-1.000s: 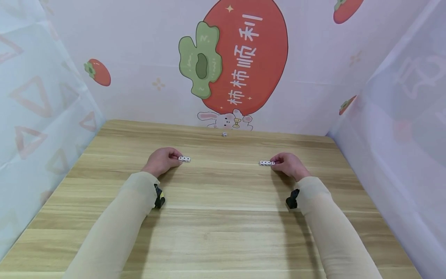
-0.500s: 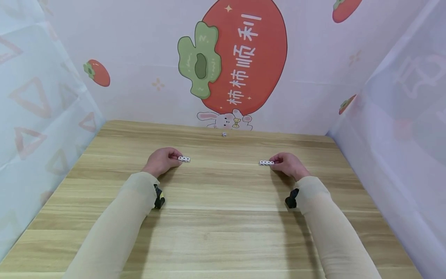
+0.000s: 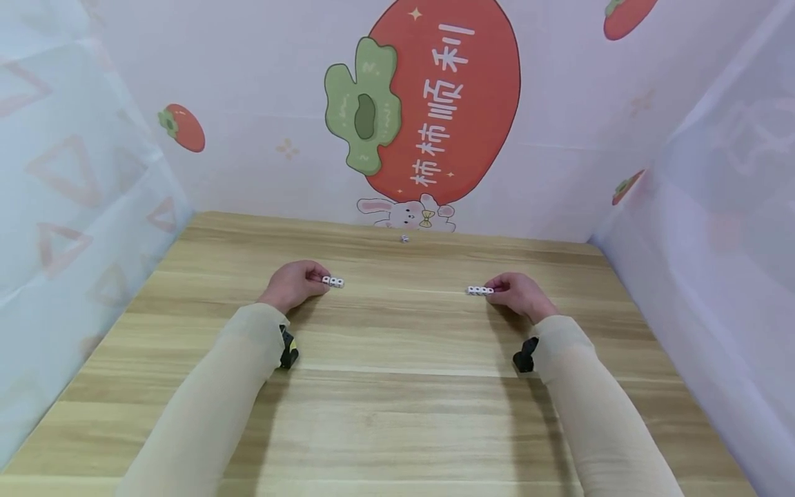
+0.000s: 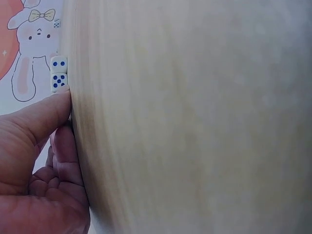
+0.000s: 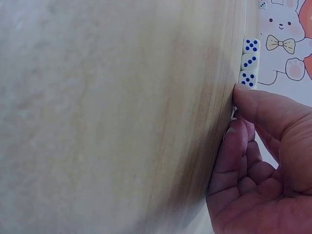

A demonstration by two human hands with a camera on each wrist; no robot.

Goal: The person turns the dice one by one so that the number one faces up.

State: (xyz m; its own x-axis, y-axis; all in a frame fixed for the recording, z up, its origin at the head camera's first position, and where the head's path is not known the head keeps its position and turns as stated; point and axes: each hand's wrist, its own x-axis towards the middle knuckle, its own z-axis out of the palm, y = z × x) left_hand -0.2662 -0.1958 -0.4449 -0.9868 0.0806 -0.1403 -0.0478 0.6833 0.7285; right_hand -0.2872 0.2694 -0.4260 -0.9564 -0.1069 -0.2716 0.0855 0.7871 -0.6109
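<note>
On the left half of the wooden table, a short row of white dice (image 3: pixel 333 281) lies end to end, and my left hand (image 3: pixel 295 284) pinches its outer end between thumb and fingers. The left wrist view shows two dice faces (image 4: pixel 59 73) with blue pips beyond the thumb. Across the table, my right hand (image 3: pixel 520 293) pinches the outer end of a longer row of dice (image 3: pixel 478 290). Three blue-pipped dice faces (image 5: pixel 249 62) show past the thumb in the right wrist view. Fingers hide the end die of each row.
A single die (image 3: pixel 405 239) sits near the table's back edge, between the two rows. Behind the wooden table (image 3: pixel 391 414) stands a printed backdrop (image 3: pixel 248 172), and white sheets (image 3: pixel 733 228) flank both sides. Dark wrist cameras (image 3: pixel 526 355) hang below the sleeves.
The head view has shifted slightly, so the whole scene sits a little further right. Both hands keep their pinch, and the dice rows show no clear movement on the table.
</note>
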